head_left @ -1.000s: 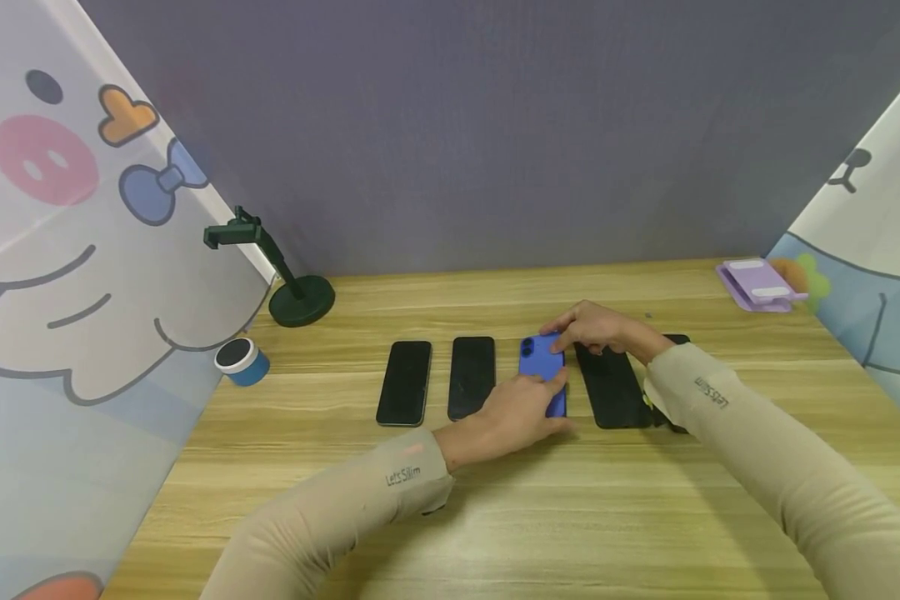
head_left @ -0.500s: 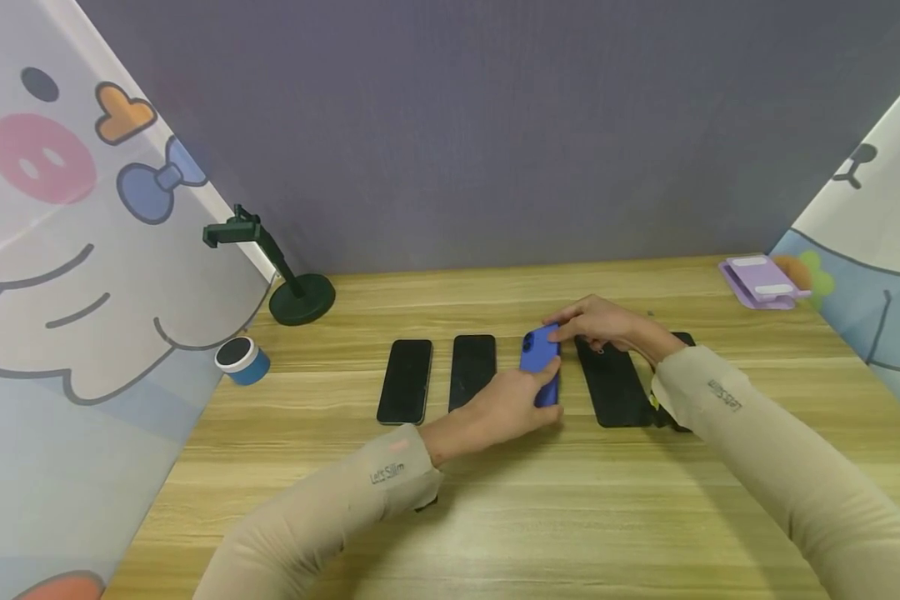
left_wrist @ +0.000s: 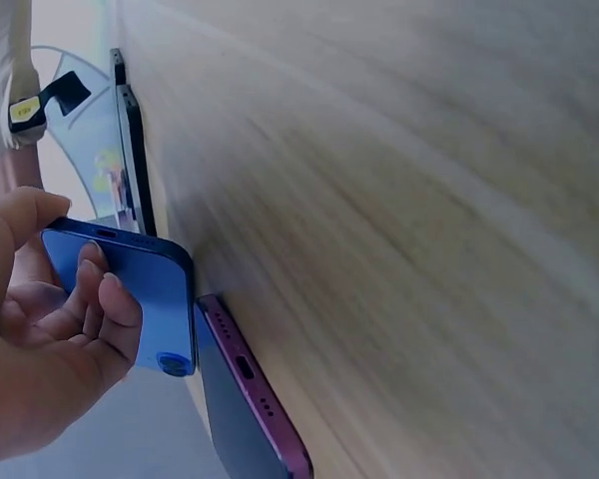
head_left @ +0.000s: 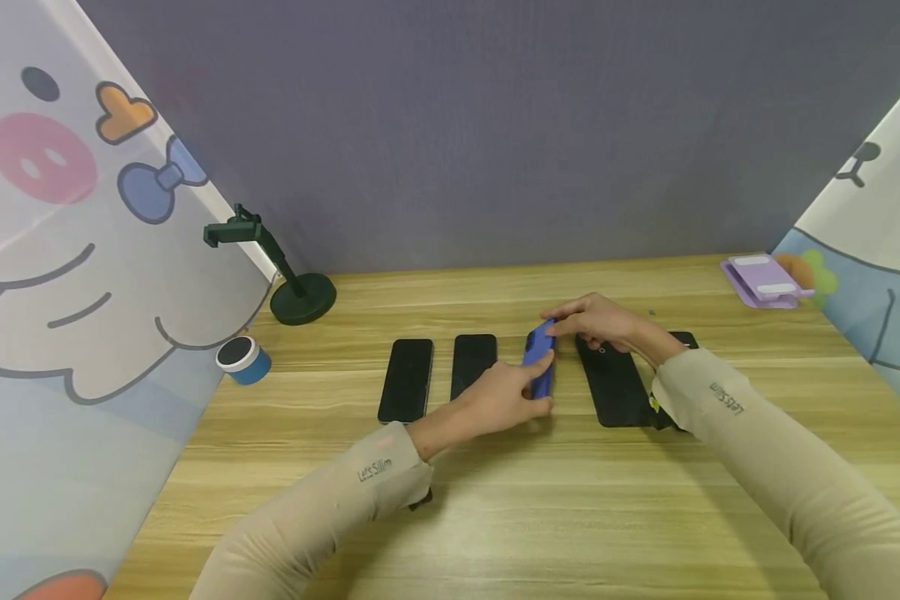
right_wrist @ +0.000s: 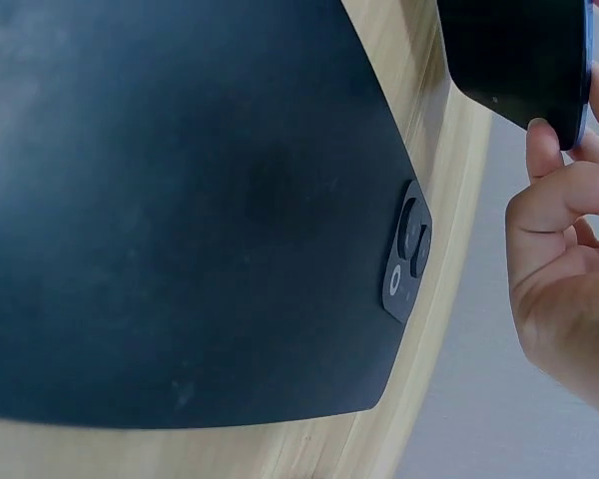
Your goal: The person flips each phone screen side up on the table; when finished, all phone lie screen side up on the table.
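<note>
Both hands hold a blue phone [head_left: 537, 347], tilted up on one long edge in the middle of the row. My left hand [head_left: 504, 400] pinches its near end, thumb and fingers on either side. At the far end, my right hand [head_left: 598, 322] grips it by the top corner. In the left wrist view, the phone's blue back [left_wrist: 160, 289] and its camera show. Its dark screen [right_wrist: 519, 60] faces the right wrist camera. Left of it lies a black-screened phone [head_left: 473, 360], partly behind my left hand. On the right lies a black phone [head_left: 613, 385], back up.
Another dark phone [head_left: 406, 380] lies furthest left, and one more [head_left: 684, 339] is mostly hidden by my right sleeve. A dark green phone stand [head_left: 302, 298] and a blue-and-white jar [head_left: 244, 361] stand at the left. A purple folding stand [head_left: 761, 279] lies back right.
The blue phone, lying nearly flat with its back up, has been tipped up towards its left edge. Both hands have stayed on it; the left has shifted slightly left.
</note>
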The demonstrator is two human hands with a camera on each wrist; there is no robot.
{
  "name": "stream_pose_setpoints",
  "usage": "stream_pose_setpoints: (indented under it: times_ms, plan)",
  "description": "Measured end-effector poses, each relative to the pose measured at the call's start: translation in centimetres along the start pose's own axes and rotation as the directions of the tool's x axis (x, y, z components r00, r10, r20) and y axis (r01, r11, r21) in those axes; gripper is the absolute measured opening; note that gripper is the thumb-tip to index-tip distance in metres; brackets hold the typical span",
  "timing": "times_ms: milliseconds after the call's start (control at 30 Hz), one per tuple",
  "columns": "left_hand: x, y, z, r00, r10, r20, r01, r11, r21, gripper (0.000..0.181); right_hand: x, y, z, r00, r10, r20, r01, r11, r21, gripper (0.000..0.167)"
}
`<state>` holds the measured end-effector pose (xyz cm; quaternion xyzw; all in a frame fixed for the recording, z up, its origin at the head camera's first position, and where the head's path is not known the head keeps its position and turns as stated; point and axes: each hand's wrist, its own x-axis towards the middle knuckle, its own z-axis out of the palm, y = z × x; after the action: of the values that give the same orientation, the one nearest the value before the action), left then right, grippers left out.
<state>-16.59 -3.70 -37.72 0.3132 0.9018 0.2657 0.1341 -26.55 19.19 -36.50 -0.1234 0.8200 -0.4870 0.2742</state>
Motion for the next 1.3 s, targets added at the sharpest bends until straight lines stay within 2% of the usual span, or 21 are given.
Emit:
stream_pose_setpoints:
  times_ms: [267, 400, 500, 600, 733, 833, 900, 1033, 1133, 1200, 1300]
  plan:
    - [-0.3, 0.0, -0.6, 0.999, 0.003, -0.036, -0.004, 1.0, -0.03, 0.073, -0.2, -0.2, -0.1, 0.999, -0.042, -0.025, 0.042, 0.999, 0.013, 0.06]
    - [-0.5, -0.2, -0.8, 0.998, -0.027, -0.054, 0.024, 0.999, -0.044, 0.073, -0.1, -0.4, 0.0, 0.998, -0.043, -0.05, 0.043, 0.999, 0.001, 0.059]
    - [-0.8, -0.7, -0.8, 0.996, -0.055, -0.065, 0.049, 0.994, -0.099, 0.071, 0.0, -0.4, 0.1, 0.998, -0.038, -0.042, 0.038, 0.999, 0.004, 0.057]
    - [-1.0, -1.3, -0.7, 0.993, -0.062, -0.098, 0.046, 0.985, -0.164, 0.067, 0.0, -0.2, 0.3, 0.999, -0.042, -0.024, 0.042, 0.999, 0.011, 0.054]
    - [-1.2, -1.9, -0.4, 0.984, -0.092, -0.152, 0.049, 0.963, -0.265, 0.061, -0.1, 0.2, 0.2, 0.999, -0.04, 0.008, 0.04, 0.999, 0.002, 0.058]
    - [-1.2, -2.1, -0.2, 0.975, -0.147, -0.169, 0.078, 0.93, -0.359, 0.058, -0.3, 0.5, 0.2, 0.999, -0.022, 0.026, 0.022, 1.0, -0.019, 0.062]
    - [-1.2, -2.2, 0.0, 0.967, -0.189, -0.173, 0.098, 0.897, -0.43, 0.057, -0.4, 0.7, 0.2, 1.0, 0.004, 0.03, -0.003, 1.0, -0.027, 0.063]
    - [-1.1, -2.2, 0.1, 0.95, -0.265, -0.165, 0.125, 0.808, -0.576, 0.056, -0.6, 1.0, 0.4, 0.999, 0.044, 0.015, -0.044, 0.999, -0.022, 0.061]
    - [-1.1, -2.0, 0.2, 0.938, -0.301, -0.171, 0.117, 0.74, -0.663, 0.056, -0.7, 1.1, 0.6, 0.999, 0.05, -0.005, -0.05, 0.999, -0.017, 0.061]
    - [-1.1, -2.0, 0.3, 0.932, -0.312, -0.183, 0.101, 0.711, -0.696, 0.056, -0.8, 1.2, 0.8, 0.999, 0.048, -0.013, -0.049, 0.999, -0.017, 0.061]
    - [-1.2, -1.9, 0.4, 0.928, -0.314, -0.199, 0.076, 0.684, -0.726, 0.056, -0.9, 1.4, 1.0, 0.998, 0.056, -0.023, -0.056, 0.998, -0.007, 0.063]
